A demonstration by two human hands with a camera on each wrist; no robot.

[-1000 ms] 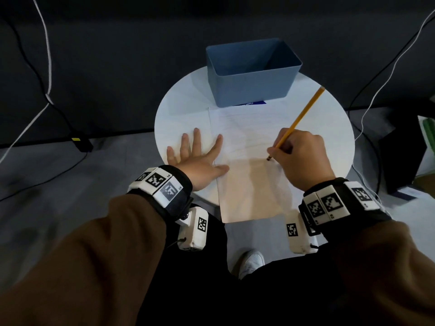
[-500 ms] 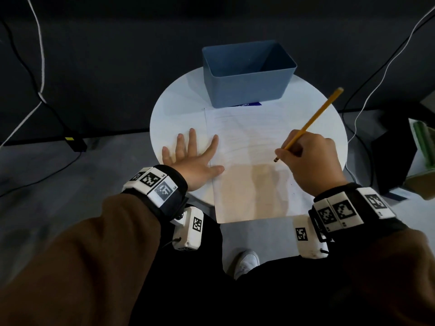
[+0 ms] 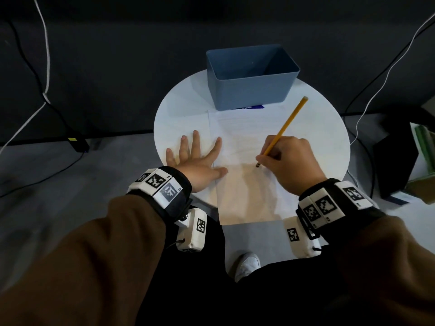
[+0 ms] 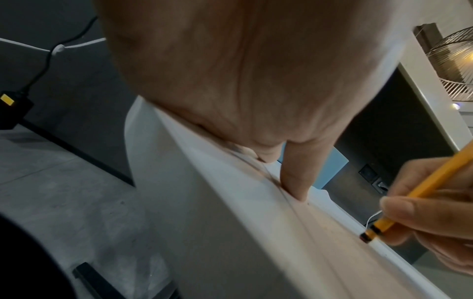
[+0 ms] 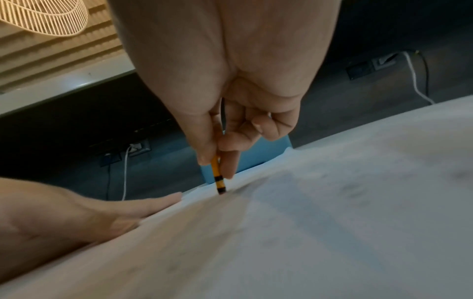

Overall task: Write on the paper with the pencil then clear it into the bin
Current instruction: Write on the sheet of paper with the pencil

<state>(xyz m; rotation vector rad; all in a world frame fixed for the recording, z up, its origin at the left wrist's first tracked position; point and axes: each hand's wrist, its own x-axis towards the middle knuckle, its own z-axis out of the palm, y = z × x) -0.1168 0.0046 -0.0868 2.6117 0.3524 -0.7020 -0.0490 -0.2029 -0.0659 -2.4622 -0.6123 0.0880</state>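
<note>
A white sheet of paper [image 3: 244, 147] lies on the round white table [image 3: 181, 118], its near end hanging over the table's front edge. My left hand [image 3: 197, 161] lies flat with fingers spread on the table, thumb and forefinger pressing the paper's left edge [image 4: 297, 186]. My right hand [image 3: 289, 161] pinches a yellow pencil [image 3: 286, 128] near its lower end, which touches the paper [image 5: 220, 191]. The pencil [image 4: 379, 230] slants up to the right. A blue bin [image 3: 251, 76] stands open at the table's back, just beyond the paper.
Black and white cables [image 3: 44, 90] run across the grey floor at left and right. A dark box with green things [image 3: 409, 161] stands on the floor at the right. My white shoe [image 3: 247, 264] shows below the paper's hanging end.
My right hand with the pencil shifted right, then came back left to the middle of the paper, and the pencil stands steeper. The left hand stayed flat on the paper's edge.
</note>
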